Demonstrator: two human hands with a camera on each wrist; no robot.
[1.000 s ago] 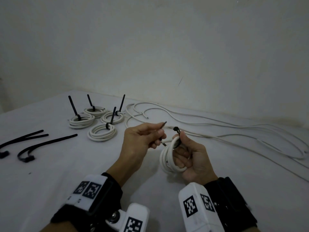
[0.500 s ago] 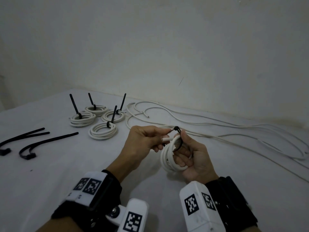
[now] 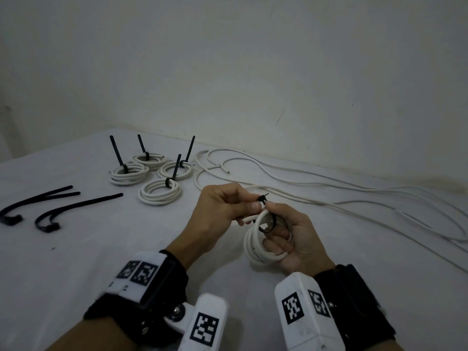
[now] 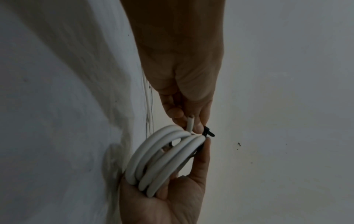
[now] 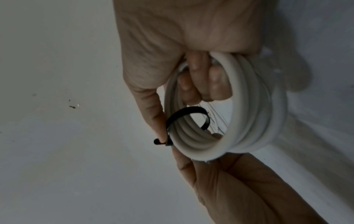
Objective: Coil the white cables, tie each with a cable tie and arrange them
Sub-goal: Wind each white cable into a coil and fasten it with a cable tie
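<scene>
My right hand [image 3: 276, 224] grips a coiled white cable [image 3: 255, 245], fingers curled through its middle and thumb on top. A black cable tie [image 3: 262, 199] is looped round the coil's top strands, and its head sits under my right thumb. My left hand [image 3: 250, 206] pinches the tie's tail right at the head, where a short tip pokes out. In the left wrist view the coil [image 4: 162, 159] and the tie head [image 4: 207, 133] lie between both hands. The right wrist view shows the tie loop [image 5: 184, 115] standing slack inside the coil [image 5: 249, 113].
Several tied coils [image 3: 160, 195] with upright black tie tails lie at the back left of the white table [image 3: 76, 274]. Three loose black ties [image 3: 76, 206] lie at the far left. Uncoiled white cables [image 3: 329, 196] trail along the wall to the right.
My left hand has carried the tie's tail, which stuck up free a second ago, over to the tie head at my right thumb. The coil has stayed in my right hand.
</scene>
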